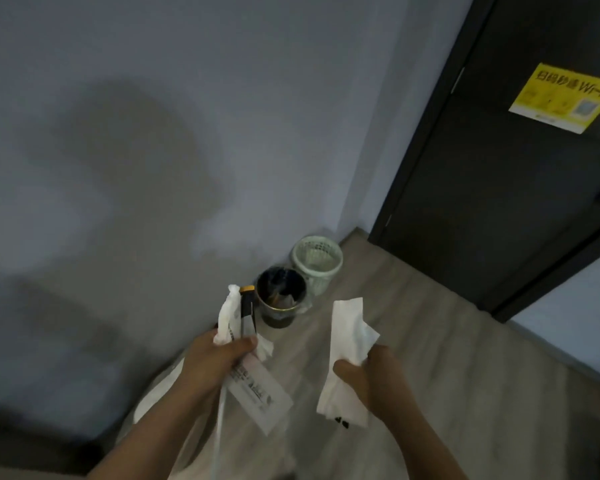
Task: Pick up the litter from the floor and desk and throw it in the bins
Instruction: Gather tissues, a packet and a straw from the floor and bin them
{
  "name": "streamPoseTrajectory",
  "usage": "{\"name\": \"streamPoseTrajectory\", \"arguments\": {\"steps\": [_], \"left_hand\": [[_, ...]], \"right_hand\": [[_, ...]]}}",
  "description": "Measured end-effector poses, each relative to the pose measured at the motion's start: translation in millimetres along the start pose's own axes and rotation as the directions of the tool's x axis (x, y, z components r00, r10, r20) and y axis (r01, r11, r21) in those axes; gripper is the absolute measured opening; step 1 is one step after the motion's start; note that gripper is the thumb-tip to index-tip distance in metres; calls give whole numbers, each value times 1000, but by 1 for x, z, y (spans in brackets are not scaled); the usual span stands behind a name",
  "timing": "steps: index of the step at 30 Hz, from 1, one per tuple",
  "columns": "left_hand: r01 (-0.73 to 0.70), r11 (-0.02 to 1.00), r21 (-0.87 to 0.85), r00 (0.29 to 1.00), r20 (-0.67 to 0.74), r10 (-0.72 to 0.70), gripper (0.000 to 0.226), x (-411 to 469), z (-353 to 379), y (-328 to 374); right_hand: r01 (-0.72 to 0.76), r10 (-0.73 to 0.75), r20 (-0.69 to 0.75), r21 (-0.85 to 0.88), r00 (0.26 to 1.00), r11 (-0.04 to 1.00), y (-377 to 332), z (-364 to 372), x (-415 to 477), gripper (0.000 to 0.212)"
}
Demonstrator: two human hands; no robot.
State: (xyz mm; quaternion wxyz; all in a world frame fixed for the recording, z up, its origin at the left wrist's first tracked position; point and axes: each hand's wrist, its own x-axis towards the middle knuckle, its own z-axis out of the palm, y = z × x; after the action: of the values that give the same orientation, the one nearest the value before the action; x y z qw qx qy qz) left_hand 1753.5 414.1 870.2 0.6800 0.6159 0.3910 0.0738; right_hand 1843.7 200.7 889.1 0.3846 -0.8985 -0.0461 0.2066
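The left grip (219, 355) is closed round a mixed bundle, held just this side of the dark bin (277, 320): a crumpled white wrapper (229, 313), a black stick with a yellow cap (247, 310) and a flat printed packet (260, 396) that juts out below the fingers. The right grip (371, 372) pinches a loose white tissue (347, 341) between thumb and fingers, near the dark bin and to its right. Neither piece of litter is over the rim yet.

All of it looks light, I'd say. The tissue is soft and floppy, so it would likely flutter rather than drop straight. A hold at its middle, as here, seems to keep it bunched. The black stick is the only stiff piece and looks smooth enough to slide out of the wrapper, so the bundle wants holding across all three together.

The dark bin has a black liner and some scraps inside. A pale mesh basket (321, 275) stands touching it on the far side, in the corner of the wall.

Beyond the dark bin and to the right, a yellow sticker (565, 97) on the dark door (482, 209) reads "Wi-Fi" after some blurred characters. The packet carries dark print too smeared to read, and the tissue shows small black marks at its lower edge.
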Motion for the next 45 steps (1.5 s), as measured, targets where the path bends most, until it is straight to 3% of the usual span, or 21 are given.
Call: {"name": "streamPoseTrajectory", "arguments": {"steps": [3,8,16,19,22,24,26,32,35,37,43,45], "left_hand": [[-6,1000,30,999,-41,7,14,51,18,21],[39,997,66,997,-66,-34,16,134,41,44],[46,987,152,993,-115,-28,17,318,62,77],[100,979,176,993,-83,-87,17,383,83,82],[173,960,222,985,-52,-165,24,439,102,81],[208,951,230,978,-21,-209,42,471,112,73],[257,929,264,965,-12,-263,50,503,122,56],[387,852,353,917,-49,-396,46,605,151,-38],[445,787,426,889,-105,-446,21,655,166,-103],[469,741,480,874,-131,-468,18,686,176,-144],[519,594,614,805,-119,-581,19,751,204,-251],[542,598,591,794,-126,-594,31,765,209,-271]], "right_hand": [[13,-13,-1,-1,1000,1000,-11,-19,63,17],[-22,22,22,6,1000,1000,-31,-23,162,12],[-96,94,-77,-21,993,995,-70,26,325,30],[-129,128,-51,-26,990,991,-77,44,385,16],[-215,215,0,-20,977,976,-67,62,439,23],[-263,263,34,-2,964,965,-54,75,470,23],[-305,302,72,21,950,952,-38,88,499,24],[-377,367,163,36,916,925,32,140,589,14],[-399,385,197,32,901,917,75,167,631,15],[-405,389,212,38,896,913,104,185,656,18],[-436,417,294,-1,860,900,184,233,703,16],[-437,418,292,-1,860,900,197,242,711,18]]}}
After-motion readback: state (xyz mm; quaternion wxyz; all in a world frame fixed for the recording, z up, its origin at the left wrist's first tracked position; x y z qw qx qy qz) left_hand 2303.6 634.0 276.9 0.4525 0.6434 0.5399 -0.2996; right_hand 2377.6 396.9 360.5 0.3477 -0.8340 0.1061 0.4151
